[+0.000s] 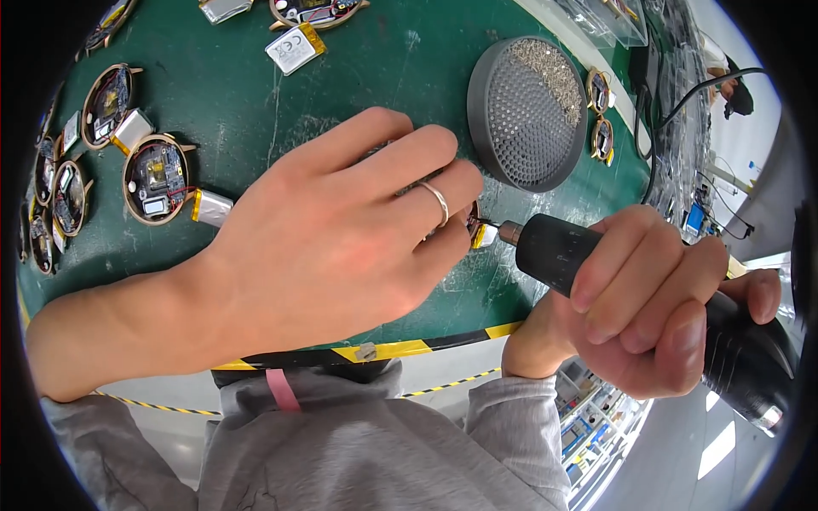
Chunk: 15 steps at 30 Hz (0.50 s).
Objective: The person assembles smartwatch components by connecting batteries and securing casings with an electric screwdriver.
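Note:
My left hand (341, 221), with a ring on one finger, curls over a small round watch case (474, 215). Most of that case is hidden under the fingers; only its right edge and a small silver battery with yellow tape (485, 237) show. In my right hand (643, 294) is a black electric screwdriver (554, 251), its fingers wrapped around the body. The metal tip points left and meets the watch case's right edge, though the exact contact is hidden. Just beyond stands a round grey screw tray (483, 128) with a perforated plate and many tiny screws heaped at its upper right.
Open watch cases with circuit boards and wired batteries lie at the left, such as one watch case (158, 179), and at the top. Two small gold-rimmed cases (600, 92) sit right of the tray. Black-and-yellow tape (383, 350) edges the green mat. Clear plastic trays (682, 136) stack at right.

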Available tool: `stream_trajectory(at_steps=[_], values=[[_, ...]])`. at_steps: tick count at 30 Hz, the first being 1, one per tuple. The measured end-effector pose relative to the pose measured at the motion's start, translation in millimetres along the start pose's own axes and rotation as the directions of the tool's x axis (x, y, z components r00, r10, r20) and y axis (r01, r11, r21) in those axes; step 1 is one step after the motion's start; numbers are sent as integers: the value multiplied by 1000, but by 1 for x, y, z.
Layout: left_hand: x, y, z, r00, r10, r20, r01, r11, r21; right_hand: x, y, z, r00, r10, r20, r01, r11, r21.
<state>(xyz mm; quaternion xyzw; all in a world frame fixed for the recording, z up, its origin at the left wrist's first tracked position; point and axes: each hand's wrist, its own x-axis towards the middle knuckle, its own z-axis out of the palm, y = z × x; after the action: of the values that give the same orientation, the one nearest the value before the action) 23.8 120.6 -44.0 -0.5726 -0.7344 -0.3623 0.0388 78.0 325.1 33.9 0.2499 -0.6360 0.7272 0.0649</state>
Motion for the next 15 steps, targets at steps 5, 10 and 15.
stream_trajectory(at_steps=[5, 10, 15], values=[[-1, -1, 0, 1000, 1, 7, -1, 1000, -10, 1, 0, 1, 998, 56, 1, -56, 997, -60], [-1, 0, 2, 1000, 2, -31, -3, 1000, -11, 4, -4, 3, 994, 113, 1, -112, 987, -117], [0, 0, 3, 1000, 4, -29, -5, 1000, -15, 10, -11, 8, 984, 177, -15, -177, 970, -169]])
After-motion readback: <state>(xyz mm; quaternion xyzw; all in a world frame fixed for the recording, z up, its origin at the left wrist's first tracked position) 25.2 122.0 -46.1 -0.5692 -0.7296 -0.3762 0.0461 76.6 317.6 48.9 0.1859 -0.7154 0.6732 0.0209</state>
